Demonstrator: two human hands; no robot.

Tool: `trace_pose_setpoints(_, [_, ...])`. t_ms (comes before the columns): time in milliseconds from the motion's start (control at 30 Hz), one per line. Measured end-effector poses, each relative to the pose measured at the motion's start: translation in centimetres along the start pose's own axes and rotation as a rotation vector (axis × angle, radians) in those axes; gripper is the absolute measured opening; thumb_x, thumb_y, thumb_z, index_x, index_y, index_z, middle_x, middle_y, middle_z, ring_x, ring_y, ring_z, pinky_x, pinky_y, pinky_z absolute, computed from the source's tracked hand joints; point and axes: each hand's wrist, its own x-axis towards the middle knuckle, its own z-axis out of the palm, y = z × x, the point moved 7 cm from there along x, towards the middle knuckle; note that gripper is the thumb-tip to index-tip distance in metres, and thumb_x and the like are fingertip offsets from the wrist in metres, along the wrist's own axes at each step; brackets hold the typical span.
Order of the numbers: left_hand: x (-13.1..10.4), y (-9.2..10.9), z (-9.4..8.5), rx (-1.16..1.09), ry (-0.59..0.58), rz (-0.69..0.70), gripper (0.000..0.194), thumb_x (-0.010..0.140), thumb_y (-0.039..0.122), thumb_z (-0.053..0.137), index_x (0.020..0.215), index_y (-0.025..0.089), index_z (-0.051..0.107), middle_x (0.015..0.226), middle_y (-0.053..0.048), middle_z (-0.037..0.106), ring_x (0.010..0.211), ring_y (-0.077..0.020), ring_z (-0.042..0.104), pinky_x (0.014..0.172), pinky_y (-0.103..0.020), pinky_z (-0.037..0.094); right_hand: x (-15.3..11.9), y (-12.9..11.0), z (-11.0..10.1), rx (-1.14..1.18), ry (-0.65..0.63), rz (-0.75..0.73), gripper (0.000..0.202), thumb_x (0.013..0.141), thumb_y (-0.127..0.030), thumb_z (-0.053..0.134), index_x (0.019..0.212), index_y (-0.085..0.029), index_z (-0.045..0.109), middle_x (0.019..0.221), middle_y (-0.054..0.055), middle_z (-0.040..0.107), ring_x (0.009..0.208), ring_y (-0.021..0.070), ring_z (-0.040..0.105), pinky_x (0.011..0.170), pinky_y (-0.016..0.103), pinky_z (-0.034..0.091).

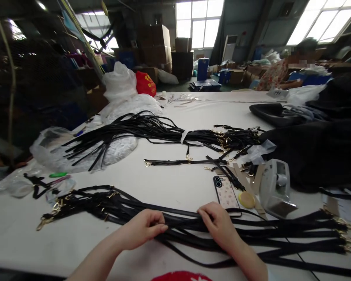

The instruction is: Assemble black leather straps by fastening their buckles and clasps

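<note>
A bunch of long black straps lies across the front of the white table, running from left to right beneath both my hands. Gold snap hooks tip the straps at the right, and more gold hooks cluster at the left end. My left hand is closed in a pinch on a strap near the middle of the bunch. A short way to the right, my right hand has its fingers curled over the upper straps, thumb and forefinger together. The exact strap under each set of fingertips is partly hidden.
Behind lies a second strap bundle, tied with a white band. A phone, a yellow disc and a white tape dispenser sit at right. Dark bags are piled beyond; a person is farther back.
</note>
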Motion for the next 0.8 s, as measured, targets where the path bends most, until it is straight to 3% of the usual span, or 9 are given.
trace_pose_setpoints(67, [1.0, 0.8, 1.0, 0.089, -0.015, 0.04, 0.026, 0.082, 0.039, 0.058, 0.069, 0.016, 0.055, 0.057, 0.005, 0.048, 0.054, -0.0094, 0.037, 0.049, -0.02, 0.027, -0.6, -1.5, 2.5, 0.042, -0.107, -0.108, 0.023, 0.094, -0.027, 0.047, 0.089, -0.021, 0.069, 0.084, 0.004, 0.071, 0.082, 0.0185, 0.062, 0.091, 0.034, 0.041])
trace_pose_setpoints(133, [2.6, 2.1, 2.1, 0.159, -0.083, 0.074, 0.026, 0.085, 0.038, 0.054, 0.072, 0.017, 0.061, 0.059, 0.004, 0.054, 0.054, -0.01, 0.044, 0.05, -0.02, 0.032, -1.4, -2.2, 4.8, 0.083, -0.215, -0.127, 0.015, 0.089, -0.028, 0.055, 0.09, -0.021, 0.069, 0.085, 0.004, 0.071, 0.08, 0.0176, 0.061, 0.083, 0.03, 0.043])
trace_pose_setpoints(200, [5.2, 3.6, 1.6, 0.241, -0.058, 0.107, 0.032, 0.09, 0.039, 0.046, 0.078, 0.018, 0.066, 0.064, 0.002, 0.063, 0.057, -0.0118, 0.053, 0.053, -0.02, 0.039, -1.9, -1.7, 6.3, 0.12, -0.286, -0.079, 0.013, 0.083, -0.029, 0.062, 0.084, -0.02, 0.071, 0.08, 0.003, 0.07, 0.076, 0.0166, 0.059, 0.072, 0.025, 0.042])
trace_pose_setpoints(300, [10.1, 6.1, -2.5, 0.413, 0.252, 0.176, 0.031, 0.093, 0.034, 0.042, 0.093, 0.02, 0.07, 0.09, -0.003, 0.072, 0.083, -0.0174, 0.064, 0.076, -0.025, 0.049, -1.9, -0.2, 7.3, 0.222, -0.389, 0.002, 0.017, 0.083, -0.029, 0.062, 0.074, -0.019, 0.073, 0.065, -0.001, 0.065, 0.064, 0.0124, 0.055, 0.062, 0.021, 0.038])
trace_pose_setpoints(367, [13.6, 7.2, -5.4, 0.488, 0.438, 0.182, 0.028, 0.091, 0.029, 0.046, 0.105, 0.019, 0.068, 0.109, -0.007, 0.069, 0.104, -0.0213, 0.061, 0.094, -0.03, 0.045, -1.8, 0.8, 8.0, 0.307, -0.489, 0.051, 0.02, 0.083, -0.029, 0.061, 0.071, -0.018, 0.074, 0.056, -0.003, 0.058, 0.056, 0.0095, 0.05, 0.054, 0.019, 0.033])
trace_pose_setpoints(433, [16.8, 7.6, -7.7, 0.529, 0.558, 0.157, 0.03, 0.087, 0.026, 0.053, 0.112, 0.016, 0.065, 0.122, -0.012, 0.062, 0.117, -0.0256, 0.054, 0.105, -0.037, 0.038, -1.6, 1.5, 8.7, 0.381, -0.564, 0.077, 0.023, 0.084, -0.031, 0.061, 0.073, -0.017, 0.075, 0.053, -0.005, 0.053, 0.052, 0.0082, 0.045, 0.049, 0.019, 0.029])
trace_pose_setpoints(533, [19.9, 7.4, -9.5, 0.582, 0.671, 0.122, 0.028, 0.078, 0.02, 0.065, 0.105, 0.014, 0.069, 0.123, -0.015, 0.06, 0.12, -0.0309, 0.051, 0.107, -0.044, 0.036, -1.3, 2.0, 9.3, 0.454, -0.576, 0.06, 0.027, 0.083, -0.037, 0.063, 0.077, -0.016, 0.078, 0.053, -0.004, 0.05, 0.051, 0.0078, 0.043, 0.049, 0.02, 0.028])
trace_pose_setpoints(667, [19.7, 7.5, -9.5, 0.616, 0.703, 0.206, 0.011, 0.077, 0.014, 0.063, 0.085, 0.017, 0.071, 0.109, -0.011, 0.066, 0.108, -0.0278, 0.058, 0.1, -0.042, 0.044, -1.1, 1.8, 8.9, 0.511, -0.529, 0.068, 0.025, 0.081, -0.037, 0.065, 0.074, -0.017, 0.079, 0.052, -0.004, 0.049, 0.051, 0.0081, 0.042, 0.047, 0.02, 0.028])
trace_pose_setpoints(800, [14.4, 9.3, -9.4, 0.581, 0.75, 0.374, 0.017, 0.088, 0.025, 0.057, 0.099, 0.02, 0.068, 0.117, -0.009, 0.065, 0.112, -0.0236, 0.057, 0.102, -0.038, 0.043, -1.2, 1.0, 7.5, 0.504, -0.493, 0.115, 0.021, 0.081, -0.031, 0.062, 0.075, -0.02, 0.079, 0.055, -0.002, 0.06, 0.052, 0.0104, 0.049, 0.048, 0.02, 0.032])
